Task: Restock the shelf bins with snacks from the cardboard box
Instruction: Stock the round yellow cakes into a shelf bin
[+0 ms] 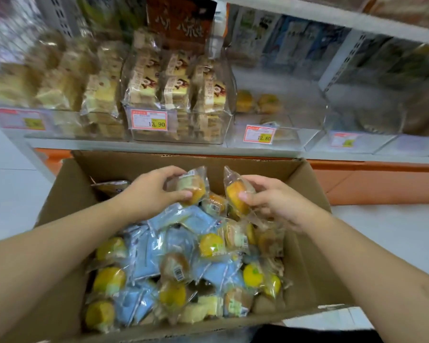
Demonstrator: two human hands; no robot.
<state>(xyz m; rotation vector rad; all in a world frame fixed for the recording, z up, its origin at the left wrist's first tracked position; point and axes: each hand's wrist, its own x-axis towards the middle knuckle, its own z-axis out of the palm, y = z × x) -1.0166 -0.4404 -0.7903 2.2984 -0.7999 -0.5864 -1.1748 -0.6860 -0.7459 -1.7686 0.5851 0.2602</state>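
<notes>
Left hand [156,191]: fingers curled, pinching wrapped yellow cake [192,186] by its clear film, above far end of cardboard box [67,194]
Right hand [275,199]: thumb + fingers clamped on second wrapped cake [235,194], tilted, wrapper tail up
Both cakes just beside each other, not touching
Box contents: loose heap of wrapped yellow cakes [211,245] & blue packets [144,256], mixed
Target, prob.: near-empty clear bin [278,112] w/ 12.80 tag [260,134], few matching cakes at back
Adjacent bin w/ 13.90 tag [149,121]: full
Risks: slick film slipping from pinch; cake squashed if grip tightens; misfiling into wrong bin
Clearance: far box flap [183,159] close under shelf lip [159,146]; bin front wall to clear; open room above box
</notes>
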